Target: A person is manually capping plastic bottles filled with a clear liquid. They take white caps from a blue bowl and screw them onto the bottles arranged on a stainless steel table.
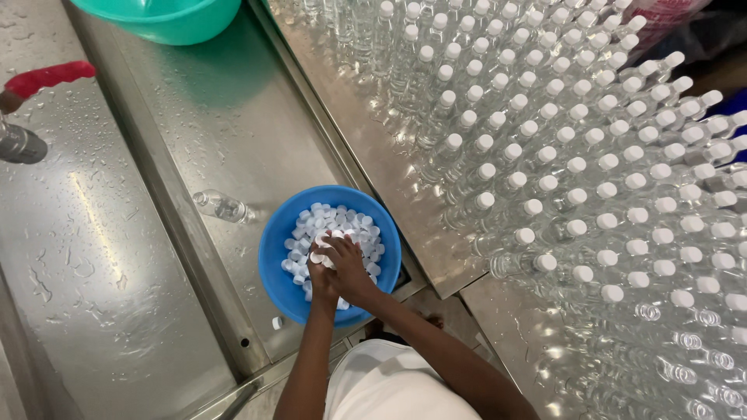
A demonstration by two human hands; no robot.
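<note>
White caps (331, 225): a heap of them fills the blue bowl (282, 241), and both hands are down in the pile, right in the middle of it.
Left hand (320, 272): buried among the caps on the near side of the heap, fingers curled, a few caps showing at its fingertips; whether it truly has hold of any, I cannot tell.
Right hand (348, 267): pressed close against the left, fingers bent down onto the caps with one or two peeking out beneath them; a firm hold or a loose scoop, I cannot tell.
Blue bowl: sits in the wet steel trough (233, 117), its rim wrapping round both hands.
Loose cap (276, 322): lying alone on the steel, just outside the bowl, nearer the person than the hands.
Lone bottle (222, 207): clear, uncapped, on its side in the trough, left of the bowl and beyond the hands.
Capped bottles (576, 163): upright in tight rows on the steel table, off to the right of the hands.
Uncapped bottles (692, 342): open necks, at the near right corner.
Green basin (167, 19): far end of the trough, well apart.
Red-handled tap (31, 85): far left.
</note>
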